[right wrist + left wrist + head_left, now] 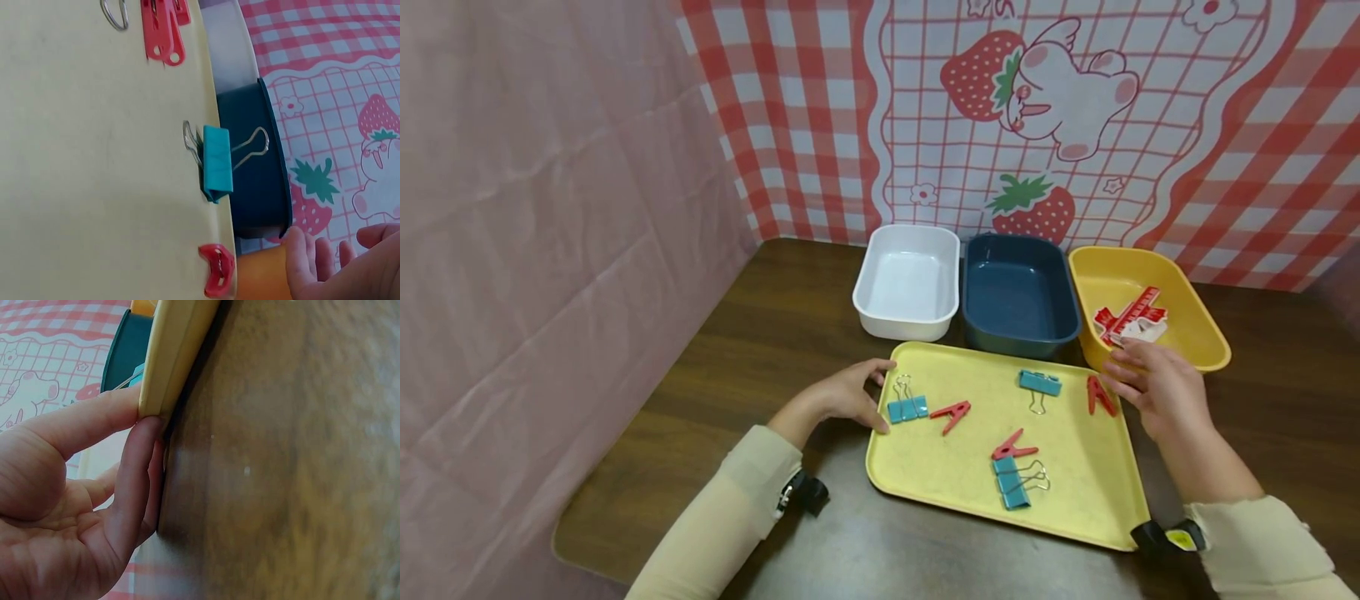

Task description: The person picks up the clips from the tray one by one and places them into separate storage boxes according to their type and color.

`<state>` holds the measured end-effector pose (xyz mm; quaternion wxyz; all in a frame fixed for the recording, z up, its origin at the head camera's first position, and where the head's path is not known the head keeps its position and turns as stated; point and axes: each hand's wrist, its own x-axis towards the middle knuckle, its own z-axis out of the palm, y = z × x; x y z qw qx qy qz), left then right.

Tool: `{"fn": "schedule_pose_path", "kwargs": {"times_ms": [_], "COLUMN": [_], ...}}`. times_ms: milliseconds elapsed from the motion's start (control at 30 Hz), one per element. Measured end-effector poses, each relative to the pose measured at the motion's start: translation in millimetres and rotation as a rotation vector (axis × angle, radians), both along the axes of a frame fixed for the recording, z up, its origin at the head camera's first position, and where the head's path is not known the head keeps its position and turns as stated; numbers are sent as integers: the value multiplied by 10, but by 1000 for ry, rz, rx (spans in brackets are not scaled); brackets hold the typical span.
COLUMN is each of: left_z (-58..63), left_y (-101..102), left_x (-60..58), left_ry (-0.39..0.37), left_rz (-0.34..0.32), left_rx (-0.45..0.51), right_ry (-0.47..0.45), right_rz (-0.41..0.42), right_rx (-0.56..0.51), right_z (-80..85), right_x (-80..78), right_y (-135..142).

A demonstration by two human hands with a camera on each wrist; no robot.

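Note:
My left hand (848, 395) holds the left rim of a yellow tray (936, 462), thumb and fingers pinching its edge in the left wrist view. My right hand (1168, 396) hovers at the near edge of a yellow bin (1204, 337), its fingers loosely bent around nothing. On the tray lie teal binder clips: one (908, 409) at the left, another (1040, 382) along the far edge, a third (1012, 483) near the front. Red clothespins share the tray, one (953, 414) left of centre, one (1013, 447) touching the front clip, one (1101, 395) by the right hand.
Red-and-white printed pieces (1131, 319) lie in the yellow bin. Left of it stand a dark blue bin (1021, 340) and a white bin (904, 327), all behind the tray on a wooden table (700, 417). A checked cloth (808, 125) hangs behind.

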<state>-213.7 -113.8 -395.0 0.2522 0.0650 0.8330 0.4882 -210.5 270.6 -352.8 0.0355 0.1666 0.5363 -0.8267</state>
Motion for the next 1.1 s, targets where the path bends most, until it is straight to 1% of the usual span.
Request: {"fn": "schedule_pose_path", "kwargs": {"times_ms": [167, 367, 600, 733, 967, 1100], "left_z": [-1, -13, -4, -5, -6, -7], "left_y": [2, -1, 3, 5, 8, 6], "left_x": [0, 1, 5, 0, 2, 1], "left_ry": [-14, 4, 3, -2, 11, 6], "left_rz": [8, 7, 8, 12, 4, 9], "left_rx": [6, 2, 4, 1, -5, 0], "right_ry": [-27, -32, -56, -56, -56, -14], "right_rz": [31, 92, 205, 272, 406, 466], "right_rx": [31, 57, 124, 217, 445, 565], "right_z": [-55, -106, -129, -154, -220, -244], "right_x": [32, 50, 28, 5, -50, -64], "right_y": [-87, -168, -236, -255, -312, -356]}}
